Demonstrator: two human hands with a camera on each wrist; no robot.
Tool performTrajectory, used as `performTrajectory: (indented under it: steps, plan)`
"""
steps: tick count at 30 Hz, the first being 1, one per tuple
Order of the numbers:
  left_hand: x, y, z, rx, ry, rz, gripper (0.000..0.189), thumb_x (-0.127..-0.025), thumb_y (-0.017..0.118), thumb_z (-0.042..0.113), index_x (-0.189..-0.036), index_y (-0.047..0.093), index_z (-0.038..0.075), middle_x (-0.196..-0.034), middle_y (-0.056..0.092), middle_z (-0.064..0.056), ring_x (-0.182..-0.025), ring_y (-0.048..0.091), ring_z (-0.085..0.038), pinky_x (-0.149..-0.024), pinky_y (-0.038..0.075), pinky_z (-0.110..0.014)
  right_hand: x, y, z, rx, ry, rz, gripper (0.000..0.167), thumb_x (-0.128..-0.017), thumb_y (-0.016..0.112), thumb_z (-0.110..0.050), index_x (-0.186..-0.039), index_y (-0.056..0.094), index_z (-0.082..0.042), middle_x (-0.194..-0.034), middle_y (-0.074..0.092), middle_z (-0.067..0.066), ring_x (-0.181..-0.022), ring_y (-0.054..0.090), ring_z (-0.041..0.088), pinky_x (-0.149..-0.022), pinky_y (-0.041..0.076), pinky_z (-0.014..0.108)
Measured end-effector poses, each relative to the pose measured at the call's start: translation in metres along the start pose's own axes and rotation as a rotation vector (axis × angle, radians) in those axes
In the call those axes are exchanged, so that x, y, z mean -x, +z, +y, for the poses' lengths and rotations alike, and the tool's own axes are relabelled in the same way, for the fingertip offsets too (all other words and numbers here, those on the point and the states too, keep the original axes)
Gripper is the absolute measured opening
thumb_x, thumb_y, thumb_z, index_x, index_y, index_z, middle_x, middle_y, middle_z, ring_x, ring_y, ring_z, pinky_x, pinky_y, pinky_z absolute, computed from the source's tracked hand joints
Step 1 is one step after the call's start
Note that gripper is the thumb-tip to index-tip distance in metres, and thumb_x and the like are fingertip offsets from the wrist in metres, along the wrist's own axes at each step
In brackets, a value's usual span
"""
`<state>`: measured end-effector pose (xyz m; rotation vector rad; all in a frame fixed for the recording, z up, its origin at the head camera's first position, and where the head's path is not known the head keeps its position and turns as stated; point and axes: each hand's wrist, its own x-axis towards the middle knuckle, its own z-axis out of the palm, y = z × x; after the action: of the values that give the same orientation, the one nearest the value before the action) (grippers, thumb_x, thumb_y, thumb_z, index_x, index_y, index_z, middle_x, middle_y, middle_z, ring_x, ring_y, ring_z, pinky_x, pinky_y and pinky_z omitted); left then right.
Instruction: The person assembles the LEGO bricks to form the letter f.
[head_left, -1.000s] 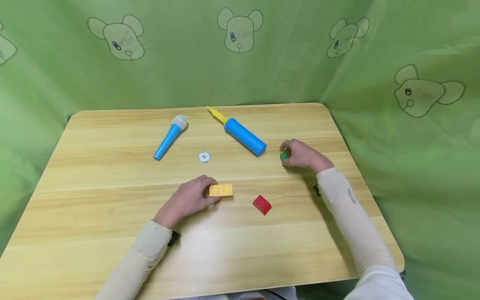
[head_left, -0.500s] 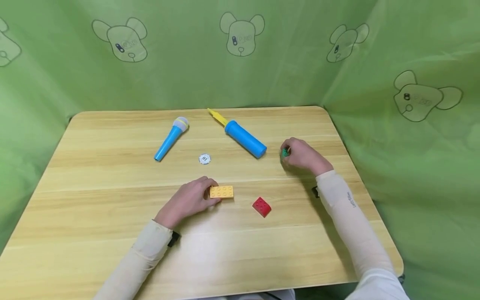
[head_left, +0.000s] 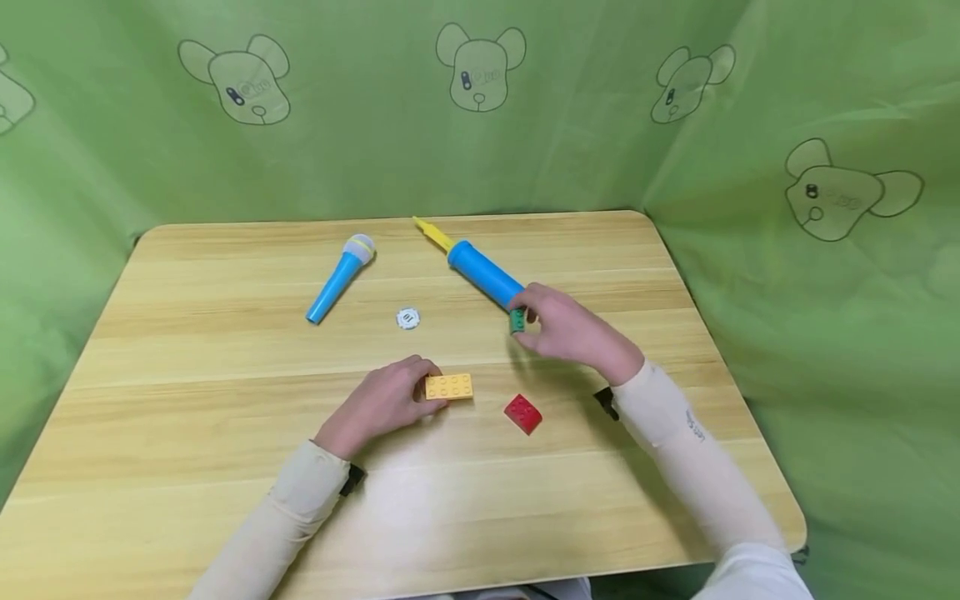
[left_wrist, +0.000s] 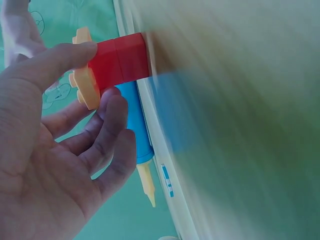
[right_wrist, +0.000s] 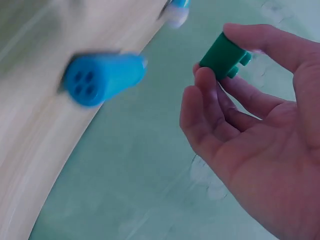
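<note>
A green curtain [head_left: 360, 158] printed with five animal heads, one cut off at the left, hung behind a wooden table [head_left: 187, 367]. Leftmost on my head feed, a toy microphone [head_left: 333, 289] lay slantwise near the back. Nearer the person, the left hand [head_left: 382, 404] pinched a yellow-orange studded brick [head_left: 450, 386] by its left end, around the table's middle; my left-wrist feed showed a red block section [left_wrist: 120, 62] with one seam beneath it. I could not tell whether its base touched the table. Just behind sat a white poker chip [head_left: 408, 318]. Next came a blue hand pump [head_left: 483, 273], its yellow nozzle [head_left: 433, 232] pointing back and left. A loose red brick [head_left: 522, 414] lay to the right of the pinched brick, apart from it. The right hand [head_left: 573, 327] pinched a small green brick [head_left: 517, 322], hiding part of the pump's near end from above.

I counted one microphone, one chip, one pump, one loose red brick and one green brick.

Since a second earlier, the right hand had carried the green brick leftward to the pump's end; the left had shifted slightly rightward.
</note>
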<state>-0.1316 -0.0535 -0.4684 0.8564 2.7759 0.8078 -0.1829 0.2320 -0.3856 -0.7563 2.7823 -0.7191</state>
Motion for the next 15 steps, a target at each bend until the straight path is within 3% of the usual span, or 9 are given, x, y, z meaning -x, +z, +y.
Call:
performTrajectory:
  steps: [10,15]
  plan:
    - [-0.001,0.003,-0.001,0.011,0.004,0.017,0.035,-0.087,0.079,0.034,-0.111,0.068,0.010,-0.092,0.060,0.004,-0.074,0.052,-0.011,-0.066,0.046,-0.030,0.000,0.051,-0.046,-0.001,-0.113,-0.159,0.037,-0.090,0.074,-0.016,-0.123,0.064,-0.002,-0.108,0.059,0.002,-0.093,0.057,0.021,-0.079,0.050,0.029]
    - [-0.001,0.004,0.000,0.008,0.012,0.009,0.036,-0.088,0.077,0.036,-0.110,0.068,0.010,-0.092,0.061,0.004,-0.075,0.053,-0.010,-0.067,0.047,-0.029,-0.003,0.069,-0.054,0.013,-0.151,-0.162,0.034,-0.089,0.075,-0.017,-0.119,0.066,-0.004,-0.103,0.059,0.000,-0.089,0.055,0.016,-0.079,0.049,0.025]
